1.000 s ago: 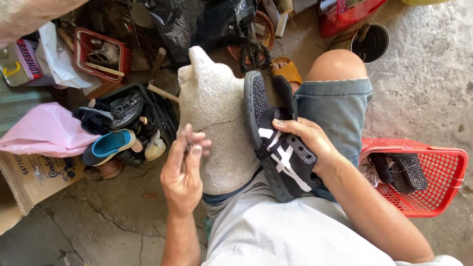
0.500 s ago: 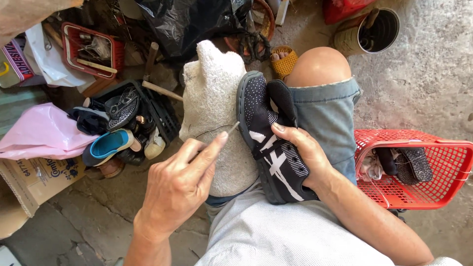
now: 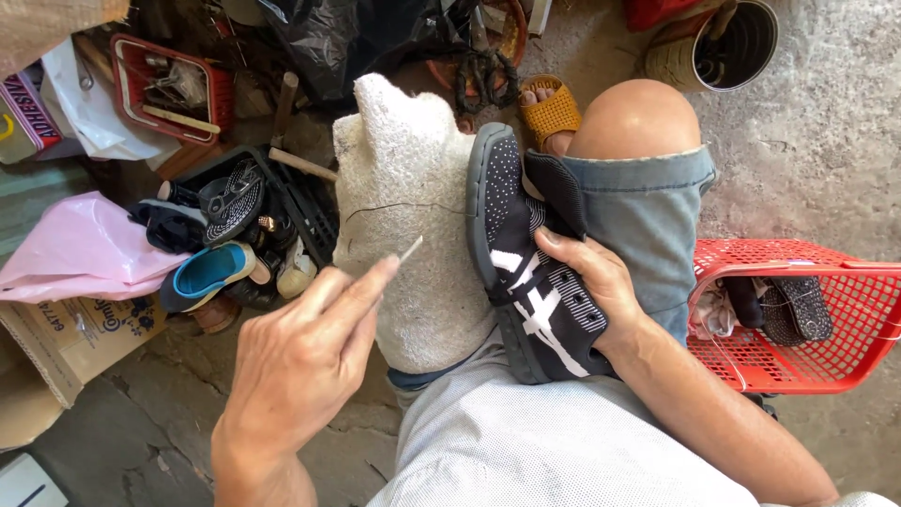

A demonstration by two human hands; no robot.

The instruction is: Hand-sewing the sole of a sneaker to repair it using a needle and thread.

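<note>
A black sneaker (image 3: 526,272) with white stripes lies on its side between my knees, sole edge facing left. My right hand (image 3: 591,282) holds it down against my denim-covered right thigh. My left hand (image 3: 300,361) is raised beside a white towel (image 3: 408,216) draped over my left knee and pinches a thin needle (image 3: 410,249). A dark thread (image 3: 404,207) runs from it across the towel to the sneaker's sole edge.
A red plastic basket (image 3: 798,366) with dark shoe parts sits at the right. A black crate (image 3: 300,202) of shoes and soles is at the left, beside a pink bag (image 3: 84,249) and a cardboard box (image 3: 66,338). A metal can (image 3: 723,42) stands on the concrete floor.
My left hand has moved down and left, away from the sneaker, drawing the thread out across the towel. My right hand has stayed on the sneaker.
</note>
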